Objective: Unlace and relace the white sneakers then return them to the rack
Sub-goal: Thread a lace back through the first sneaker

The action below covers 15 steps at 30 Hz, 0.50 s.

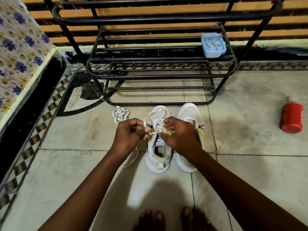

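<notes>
Two sneakers sit on the tiled floor just in front of the black rack (150, 64), and from what I can see I'm somewhere in the middle of the job. Starting at the left, a loose lace (120, 113) lies bundled on the tile, free of either shoe; I take it to be the one pulled from the right-hand sneaker, though I can't confirm that. Next comes my left hand (129, 135), fingers curled and pinching a strand of white lace that runs toward the eyelets of the left sneaker (158, 147). That shoe stands upright with its toe toward the rack, and lace crosses the upper eyelets with a loop lying over the toe. Whether I'm threading in or drawing out here, I can't tell from this view alone. My right hand (179, 135) is closed too, fingertips pinching the lacing at the tongue. Just beside it, partly behind my wrist, the right sneaker (190, 117) appears bare of laces where its throat shows.

My judgement: one shoe is unlaced and waiting, one is in hand, and nothing has gone back on the rack. The rack shelf holds only a small lidded tub (213, 45). Far right, a red bottle (292, 117) lies on the floor, well apart from the work.
</notes>
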Available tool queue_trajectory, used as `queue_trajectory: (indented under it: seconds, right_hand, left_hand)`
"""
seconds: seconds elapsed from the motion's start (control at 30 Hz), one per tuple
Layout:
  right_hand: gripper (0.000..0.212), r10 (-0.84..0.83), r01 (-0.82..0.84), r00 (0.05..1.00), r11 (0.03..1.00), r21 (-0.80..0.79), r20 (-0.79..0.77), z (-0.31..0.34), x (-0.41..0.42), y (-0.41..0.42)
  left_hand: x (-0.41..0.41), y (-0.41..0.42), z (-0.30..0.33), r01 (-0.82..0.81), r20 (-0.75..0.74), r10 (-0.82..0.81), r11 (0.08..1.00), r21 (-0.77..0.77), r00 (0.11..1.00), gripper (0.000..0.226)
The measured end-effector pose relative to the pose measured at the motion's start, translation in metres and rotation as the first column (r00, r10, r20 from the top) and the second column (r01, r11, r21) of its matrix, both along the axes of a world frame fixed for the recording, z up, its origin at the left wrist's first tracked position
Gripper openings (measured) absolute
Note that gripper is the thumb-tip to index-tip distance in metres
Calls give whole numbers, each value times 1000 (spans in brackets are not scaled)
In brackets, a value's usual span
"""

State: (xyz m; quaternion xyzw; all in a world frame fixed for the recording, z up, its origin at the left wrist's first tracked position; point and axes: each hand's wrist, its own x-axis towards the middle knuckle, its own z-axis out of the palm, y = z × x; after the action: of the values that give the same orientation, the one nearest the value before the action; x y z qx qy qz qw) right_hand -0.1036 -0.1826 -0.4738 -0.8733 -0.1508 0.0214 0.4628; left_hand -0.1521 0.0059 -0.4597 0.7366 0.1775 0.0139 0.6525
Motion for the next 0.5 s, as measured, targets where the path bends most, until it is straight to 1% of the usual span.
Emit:
queue_trajectory:
  seconds: [0.03,0.07,0.1,0.17,0.23,0.3,0.4,0.5]
  right_hand:
    - [42,36,-33,996,999,-37,81,-4,-3,0]
    - [44,61,-53,990,997,-63,130,-5,-7,1]
    - [44,69,-58,986,995,-81,151,-6,-10,1]
    - [39,45,-32,990,995,-98,136,-6,-13,2]
    - [31,-19,24,997,997,-69,71,-7,-14,1]
    - [27,-99,98,995,995,-19,-34,-5,-14,0]
    - [26,-176,187,966,981,45,-190,1,-11,-6]
    - [25,-187,204,954,978,52,-234,5,-8,-8]
  left_hand:
    - [2,-6,1,3,-4,-4,1000,-16,1000,8]
    - [3,-10,1,3,-8,-3,1000,-25,1000,8]
    - [5,-16,0,-2,-15,1,1000,-26,1000,8]
    - [5,-24,-2,-20,-31,19,1000,-17,999,7]
    - [5,-30,-5,-42,-58,41,999,-5,997,9]
    - [5,-35,-9,-54,-81,55,998,13,995,10]
    - [4,-44,-13,-72,-97,78,996,57,992,9]
    - [3,-53,-12,-102,-90,113,988,120,990,9]
